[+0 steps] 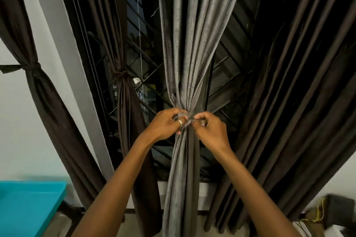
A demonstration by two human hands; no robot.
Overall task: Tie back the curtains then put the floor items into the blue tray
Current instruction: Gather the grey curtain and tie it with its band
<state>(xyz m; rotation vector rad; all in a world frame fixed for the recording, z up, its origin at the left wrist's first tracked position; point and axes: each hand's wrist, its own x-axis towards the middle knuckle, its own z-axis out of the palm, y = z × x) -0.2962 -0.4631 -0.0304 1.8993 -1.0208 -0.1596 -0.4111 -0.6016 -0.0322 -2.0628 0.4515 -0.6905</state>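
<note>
A grey curtain (190, 48) hangs in front of the barred window, gathered at its middle by a grey tie-back (187, 118). My left hand (165, 124), a ring on one finger, pinches one end of the tie at the left of the bunch. My right hand (209, 129) pinches the other end at the right. Both hands meet at the knot. Two dark brown curtains, one at the far left (36, 75) and one beside the window (123, 86), are each tied at the waist. The blue tray (28, 204) lies at the lower left.
A loose dark brown curtain (289, 102) hangs at the right. Below it on the floor lie a dark object with yellow cord (323, 215) and some white pieces. A metal window grille (150, 75) stands behind the curtains.
</note>
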